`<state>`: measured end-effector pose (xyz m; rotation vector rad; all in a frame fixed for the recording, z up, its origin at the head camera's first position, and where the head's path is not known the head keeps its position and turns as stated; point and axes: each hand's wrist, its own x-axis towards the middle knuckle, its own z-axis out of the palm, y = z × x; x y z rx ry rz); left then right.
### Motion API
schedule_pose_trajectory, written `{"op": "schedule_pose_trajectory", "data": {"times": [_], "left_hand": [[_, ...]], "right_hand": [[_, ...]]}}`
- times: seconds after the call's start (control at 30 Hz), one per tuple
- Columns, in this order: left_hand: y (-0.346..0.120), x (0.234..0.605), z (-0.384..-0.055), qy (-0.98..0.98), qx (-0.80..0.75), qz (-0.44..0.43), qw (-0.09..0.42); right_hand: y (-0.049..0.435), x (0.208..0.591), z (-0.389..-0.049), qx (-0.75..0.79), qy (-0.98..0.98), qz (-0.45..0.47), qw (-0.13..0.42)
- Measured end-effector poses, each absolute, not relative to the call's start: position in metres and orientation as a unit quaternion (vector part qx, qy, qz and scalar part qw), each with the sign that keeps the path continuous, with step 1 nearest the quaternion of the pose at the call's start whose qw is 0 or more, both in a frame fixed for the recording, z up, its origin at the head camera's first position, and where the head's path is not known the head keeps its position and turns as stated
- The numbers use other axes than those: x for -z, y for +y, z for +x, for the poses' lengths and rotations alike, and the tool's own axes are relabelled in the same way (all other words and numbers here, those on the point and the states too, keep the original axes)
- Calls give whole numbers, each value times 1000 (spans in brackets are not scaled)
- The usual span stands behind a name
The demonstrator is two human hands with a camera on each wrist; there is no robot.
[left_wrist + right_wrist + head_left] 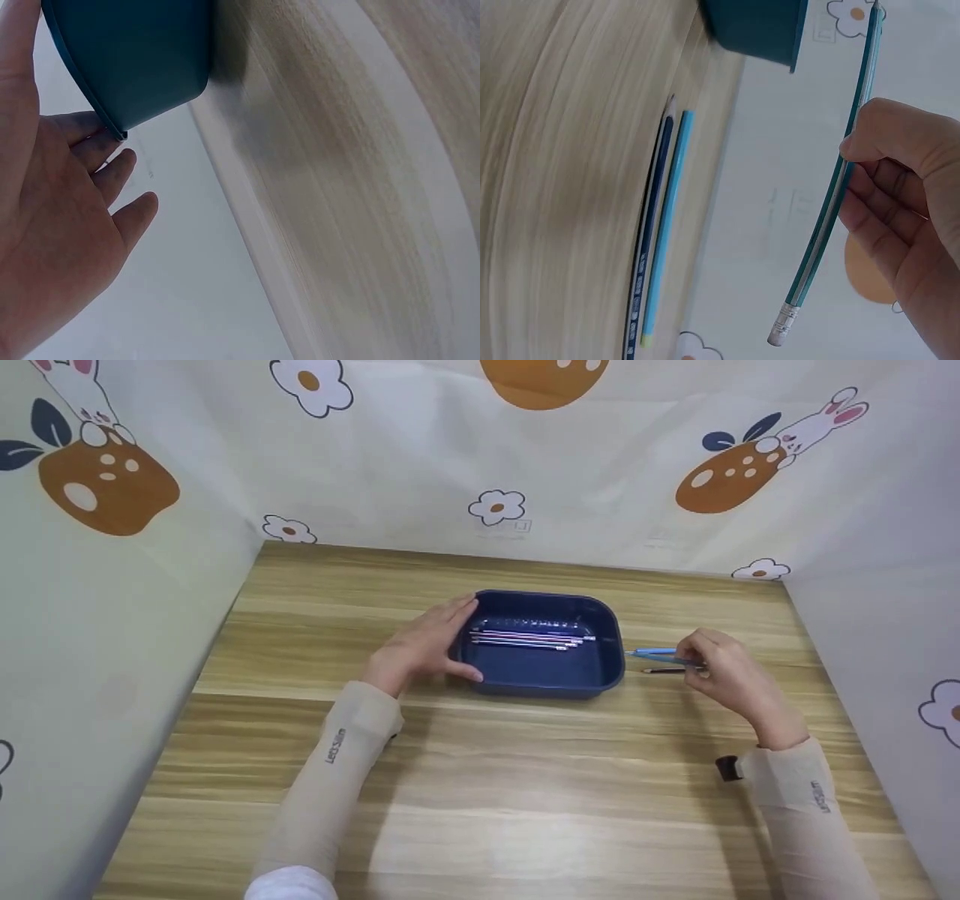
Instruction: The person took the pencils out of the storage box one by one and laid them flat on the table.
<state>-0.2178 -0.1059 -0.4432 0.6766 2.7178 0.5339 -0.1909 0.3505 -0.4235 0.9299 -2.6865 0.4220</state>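
Note:
A dark blue rectangular box (540, 690) stands on the table with several striped pencils (517, 639) lying side by side inside. My left hand (424, 645) spans the box's left end, thumb at the front corner, fingers spread along the rim; the left wrist view has its fingertips (94, 146) touching the rim. To the right of the box, my right hand (724, 671) pinches a teal and silver striped pencil (829, 214) between thumb and fingers, its white eraser end hanging down. Below it lie a light blue pencil (665, 232) and a dark pencil (649, 225).
The wood-grain table (525, 802) is bounded by a patterned cloth wall (405, 472) at the back and similar walls at both sides. A small black piece (727, 769) sticks out from the right wrist sleeve.

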Motion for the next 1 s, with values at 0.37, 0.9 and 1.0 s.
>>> {"op": "schedule_pose_trajectory", "data": {"times": [0.37,0.9,1.0], "left_hand": [[-106,445,-217,945,-179,237,136],[-106,444,-217,945,-176,241,130],[-106,444,-218,945,-175,241,132]], "right_hand": [[375,437,-193,-131,-943,283,118],[405,447,-199,-98,-959,259,69],[409,447,-201,-91,-959,262,65]]}}
